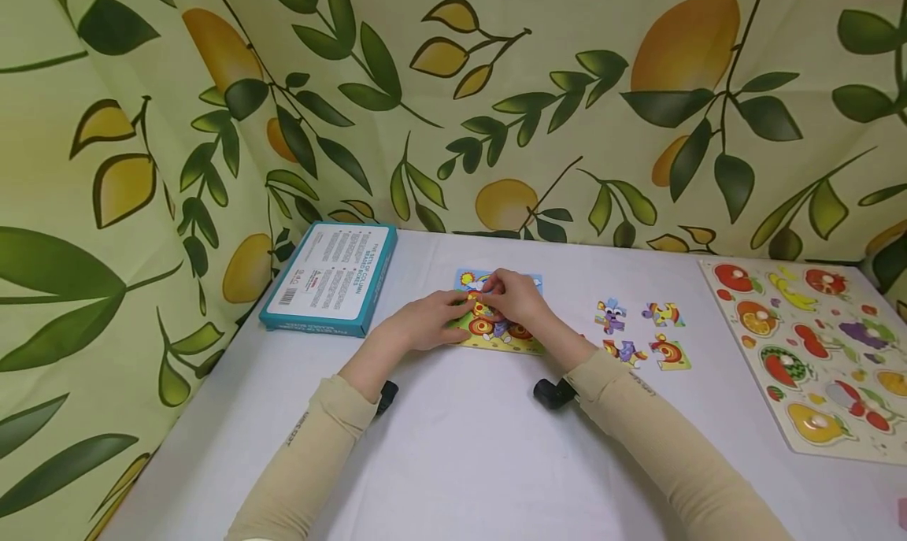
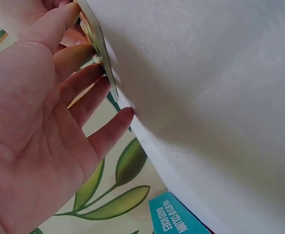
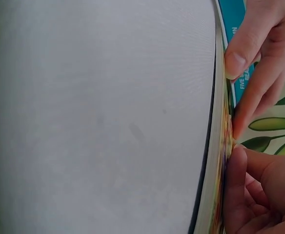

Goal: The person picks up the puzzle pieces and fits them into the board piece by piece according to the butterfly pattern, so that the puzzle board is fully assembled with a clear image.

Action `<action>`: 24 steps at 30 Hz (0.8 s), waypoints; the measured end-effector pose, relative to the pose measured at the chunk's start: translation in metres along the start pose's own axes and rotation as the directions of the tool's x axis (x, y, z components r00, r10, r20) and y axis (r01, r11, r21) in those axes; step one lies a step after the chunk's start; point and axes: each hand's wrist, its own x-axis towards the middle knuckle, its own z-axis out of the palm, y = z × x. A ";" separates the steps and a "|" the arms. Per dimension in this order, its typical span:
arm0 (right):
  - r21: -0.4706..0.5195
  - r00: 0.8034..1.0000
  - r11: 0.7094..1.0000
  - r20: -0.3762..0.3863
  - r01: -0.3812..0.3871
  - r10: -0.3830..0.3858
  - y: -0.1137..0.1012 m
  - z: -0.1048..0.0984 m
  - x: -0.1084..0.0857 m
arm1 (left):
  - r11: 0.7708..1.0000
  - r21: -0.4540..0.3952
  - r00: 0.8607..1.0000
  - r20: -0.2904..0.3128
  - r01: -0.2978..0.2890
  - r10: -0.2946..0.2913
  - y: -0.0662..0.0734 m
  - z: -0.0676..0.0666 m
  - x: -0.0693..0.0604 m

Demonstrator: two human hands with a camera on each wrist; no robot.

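A colourful jigsaw puzzle (image 1: 496,338) lies in its flat tray on the table, partly covered by both hands. My left hand (image 1: 428,320) rests on its left side; in the left wrist view, that hand's fingers (image 2: 86,80) reach the board's edge, fairly straight and spread. Over the middle of the puzzle, my right hand (image 1: 516,297) pinches a puzzle piece between thumb and curled forefinger, the piece mostly hidden. The right wrist view shows the right hand (image 3: 264,190) low against the puzzle, close to the left forefinger. Several loose puzzle pieces (image 1: 666,314) lie to the right.
A teal and white box (image 1: 327,277) stands at the back left. On the right lies a fruit peg board (image 1: 815,352). Black wrist-camera parts (image 1: 553,394) show beneath the forearms. A leaf-and-fruit patterned curtain (image 1: 496,131) borders the white table (image 1: 453,462) behind and left.
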 end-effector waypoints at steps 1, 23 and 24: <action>0.000 1.000 1.000 0.010 0.005 -0.005 0.001 -0.001 0.000 | 1.000 0.006 1.000 -0.002 -0.002 0.002 0.000 0.000 0.000; 0.083 0.994 0.996 0.096 0.039 -0.047 0.006 -0.009 -0.005 | 0.999 -0.029 1.000 0.015 -0.015 0.015 -0.004 0.001 0.002; 0.094 0.994 0.995 0.101 0.036 -0.046 0.007 -0.010 -0.006 | 0.999 -0.029 1.000 0.014 -0.014 0.015 -0.004 0.001 0.002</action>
